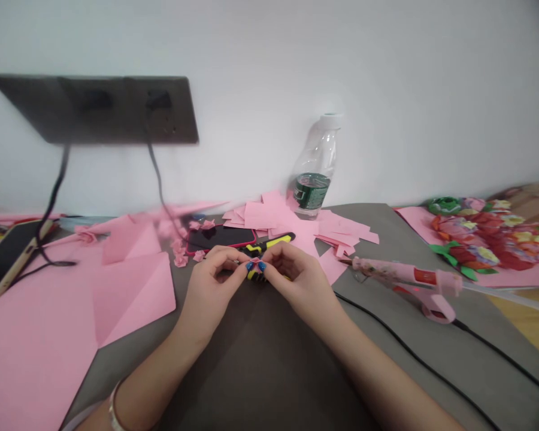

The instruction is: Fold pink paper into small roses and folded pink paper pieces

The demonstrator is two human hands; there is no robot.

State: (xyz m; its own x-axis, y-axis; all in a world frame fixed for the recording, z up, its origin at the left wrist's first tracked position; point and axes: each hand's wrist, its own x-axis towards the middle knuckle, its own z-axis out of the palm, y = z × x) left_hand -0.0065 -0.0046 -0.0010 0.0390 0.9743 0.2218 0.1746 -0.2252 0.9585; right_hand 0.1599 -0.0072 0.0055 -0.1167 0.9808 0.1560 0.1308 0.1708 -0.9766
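Observation:
My left hand [218,282] and my right hand [295,272] meet at the middle of the grey table. Thumbs and forefingers of both pinch a small piece of pink paper [256,261], mostly hidden behind the blue-painted thumbnails. Just behind the fingers lies a yellow-and-black handled tool [273,242], partly covered by my hands. A phone with a red edge [220,237] rests beyond my left hand. Small crumpled pink paper pieces [179,251] are scattered beside it. Cut pink paper pieces [273,216] are piled farther back.
A pink glue gun [404,275] with a black cord lies at right. A plastic bottle [315,173] leans at the wall. Paper flowers [476,236] sit far right. Large pink sheets [40,335] and another phone [11,257] occupy the left, below a socket panel [117,120] with hanging cables.

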